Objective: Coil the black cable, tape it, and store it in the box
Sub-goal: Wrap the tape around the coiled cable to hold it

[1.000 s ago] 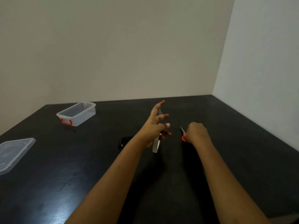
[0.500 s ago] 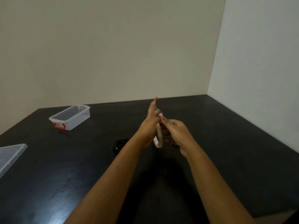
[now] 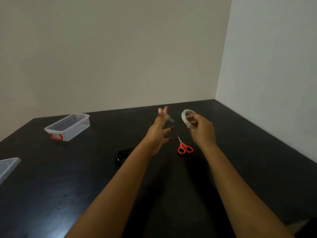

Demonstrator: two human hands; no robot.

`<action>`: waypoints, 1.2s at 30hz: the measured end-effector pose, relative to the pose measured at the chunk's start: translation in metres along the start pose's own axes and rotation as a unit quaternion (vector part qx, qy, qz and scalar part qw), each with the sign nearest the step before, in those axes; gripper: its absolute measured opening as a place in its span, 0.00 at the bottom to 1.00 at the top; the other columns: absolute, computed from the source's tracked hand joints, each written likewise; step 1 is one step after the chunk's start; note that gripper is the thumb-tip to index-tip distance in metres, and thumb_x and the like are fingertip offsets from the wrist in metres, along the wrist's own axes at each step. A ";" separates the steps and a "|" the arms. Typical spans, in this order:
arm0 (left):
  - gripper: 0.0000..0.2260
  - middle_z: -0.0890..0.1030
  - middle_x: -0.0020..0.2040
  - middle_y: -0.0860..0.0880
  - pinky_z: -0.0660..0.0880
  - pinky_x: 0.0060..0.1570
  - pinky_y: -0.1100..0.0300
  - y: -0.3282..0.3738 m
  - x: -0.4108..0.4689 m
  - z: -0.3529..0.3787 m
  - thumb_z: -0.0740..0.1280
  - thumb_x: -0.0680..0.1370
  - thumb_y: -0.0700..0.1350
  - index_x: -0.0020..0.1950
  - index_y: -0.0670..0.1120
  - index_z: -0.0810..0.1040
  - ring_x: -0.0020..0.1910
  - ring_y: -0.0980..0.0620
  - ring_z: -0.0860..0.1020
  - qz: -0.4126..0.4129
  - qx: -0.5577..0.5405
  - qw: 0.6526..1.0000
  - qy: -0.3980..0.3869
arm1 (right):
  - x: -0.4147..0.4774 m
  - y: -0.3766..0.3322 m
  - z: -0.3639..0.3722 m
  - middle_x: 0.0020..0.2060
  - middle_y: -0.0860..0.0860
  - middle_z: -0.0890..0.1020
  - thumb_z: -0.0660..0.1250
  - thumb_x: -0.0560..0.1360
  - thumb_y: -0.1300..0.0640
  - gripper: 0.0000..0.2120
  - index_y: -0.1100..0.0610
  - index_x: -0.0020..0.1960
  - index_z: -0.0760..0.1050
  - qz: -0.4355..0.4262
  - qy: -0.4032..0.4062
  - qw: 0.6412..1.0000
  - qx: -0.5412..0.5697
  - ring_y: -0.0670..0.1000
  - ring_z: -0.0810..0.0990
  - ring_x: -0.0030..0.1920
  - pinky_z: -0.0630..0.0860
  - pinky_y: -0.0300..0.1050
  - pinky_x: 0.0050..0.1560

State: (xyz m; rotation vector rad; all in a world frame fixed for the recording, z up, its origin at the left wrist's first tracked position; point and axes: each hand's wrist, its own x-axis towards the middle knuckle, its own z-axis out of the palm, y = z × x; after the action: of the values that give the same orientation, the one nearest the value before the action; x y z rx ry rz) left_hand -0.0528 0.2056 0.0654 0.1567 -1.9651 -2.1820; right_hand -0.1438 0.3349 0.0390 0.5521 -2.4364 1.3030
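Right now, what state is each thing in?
box, open, lid off.
lid, lying apart at the left edge of the table.
black cable, coiled on table, no tape seen.
scissors, lying closed on table.
tape roll, gripped by right hand.
tape strip, at left hand fingertips; fingers spread.

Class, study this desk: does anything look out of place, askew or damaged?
Nothing is spilled or damaged. The lid lies at the far left, apart from the open box; a tape strip clings to the left hand. The black cable lies loosely coiled.
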 end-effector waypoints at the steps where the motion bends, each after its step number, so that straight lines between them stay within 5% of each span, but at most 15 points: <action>1: 0.26 0.56 0.77 0.49 0.60 0.67 0.36 -0.004 0.000 -0.001 0.45 0.77 0.66 0.74 0.62 0.56 0.72 0.41 0.62 -0.010 0.001 1.000 0.000 | 0.003 0.008 0.002 0.55 0.50 0.82 0.70 0.73 0.63 0.17 0.51 0.60 0.77 0.001 -0.007 0.999 -0.054 0.50 0.80 0.54 0.77 0.50 0.55; 7: 0.26 0.65 0.74 0.49 0.66 0.63 0.39 -0.016 0.001 -0.010 0.47 0.76 0.66 0.72 0.60 0.63 0.69 0.42 0.67 -0.040 -0.014 0.999 0.028 | 0.006 0.046 0.007 0.60 0.51 0.80 0.69 0.74 0.61 0.17 0.50 0.61 0.77 0.014 -0.068 0.976 -0.207 0.55 0.76 0.61 0.73 0.56 0.61; 13: 0.24 0.68 0.71 0.48 0.68 0.62 0.43 -0.014 -0.012 -0.036 0.47 0.78 0.63 0.72 0.58 0.65 0.66 0.44 0.70 -0.039 0.033 0.997 0.052 | 0.006 0.039 0.013 0.57 0.52 0.80 0.69 0.74 0.58 0.13 0.50 0.58 0.79 0.023 -0.076 0.963 -0.258 0.55 0.74 0.60 0.73 0.51 0.56; 17: 0.19 0.75 0.62 0.51 0.68 0.62 0.50 -0.010 -0.029 -0.079 0.56 0.81 0.53 0.73 0.58 0.62 0.59 0.52 0.73 0.021 0.163 0.981 0.104 | 0.004 -0.006 0.035 0.54 0.53 0.80 0.68 0.75 0.60 0.09 0.54 0.54 0.80 -0.040 -0.058 0.991 -0.110 0.52 0.78 0.54 0.73 0.45 0.50; 19: 0.24 0.76 0.56 0.48 0.68 0.62 0.54 -0.012 -0.037 -0.105 0.62 0.80 0.44 0.74 0.57 0.60 0.59 0.53 0.73 0.039 0.230 0.960 0.153 | -0.004 -0.038 0.053 0.51 0.52 0.82 0.67 0.75 0.60 0.08 0.54 0.52 0.81 -0.066 -0.105 0.992 -0.022 0.50 0.80 0.50 0.75 0.42 0.51; 22: 0.34 0.76 0.57 0.46 0.72 0.47 0.63 -0.017 -0.048 -0.136 0.68 0.75 0.38 0.73 0.61 0.56 0.55 0.51 0.74 -0.003 0.287 0.925 0.248 | -0.022 -0.076 0.086 0.50 0.51 0.84 0.69 0.74 0.58 0.08 0.54 0.53 0.81 -0.088 -0.216 0.972 0.003 0.48 0.81 0.50 0.75 0.42 0.55; 24: 0.41 0.76 0.57 0.45 0.71 0.42 0.62 -0.022 -0.055 -0.146 0.71 0.72 0.38 0.73 0.64 0.52 0.51 0.51 0.74 -0.060 0.291 0.924 0.242 | -0.036 -0.091 0.104 0.54 0.52 0.83 0.70 0.74 0.55 0.14 0.55 0.59 0.79 -0.082 -0.289 0.954 -0.021 0.50 0.80 0.54 0.75 0.45 0.59; 28: 0.46 0.77 0.51 0.46 0.74 0.50 0.56 -0.033 -0.061 -0.154 0.74 0.69 0.38 0.72 0.66 0.48 0.50 0.51 0.77 -0.101 0.296 0.927 0.207 | -0.056 -0.103 0.126 0.60 0.53 0.79 0.70 0.73 0.53 0.21 0.54 0.65 0.74 -0.064 -0.363 0.926 -0.076 0.52 0.78 0.58 0.75 0.47 0.58; 31: 0.48 0.76 0.41 0.52 0.72 0.50 0.57 -0.034 -0.059 -0.156 0.74 0.68 0.38 0.73 0.63 0.47 0.46 0.54 0.78 -0.106 0.299 0.926 0.206 | -0.062 -0.101 0.134 0.65 0.53 0.74 0.69 0.74 0.57 0.24 0.53 0.69 0.71 -0.082 -0.343 0.927 -0.126 0.54 0.75 0.62 0.73 0.48 0.61; 36: 0.46 0.80 0.43 0.48 0.75 0.49 0.56 -0.036 -0.056 -0.153 0.73 0.69 0.38 0.72 0.64 0.47 0.46 0.52 0.80 -0.093 0.326 0.920 0.198 | -0.063 -0.095 0.141 0.63 0.52 0.69 0.65 0.76 0.61 0.19 0.52 0.66 0.73 -0.112 -0.307 0.937 -0.124 0.52 0.73 0.60 0.73 0.45 0.59</action>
State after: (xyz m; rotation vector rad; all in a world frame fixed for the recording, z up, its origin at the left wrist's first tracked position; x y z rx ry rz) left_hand 0.0314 0.0731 0.0093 0.8370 -2.3924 -1.3338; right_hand -0.0572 0.1798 0.0035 1.2779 -2.8421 0.7859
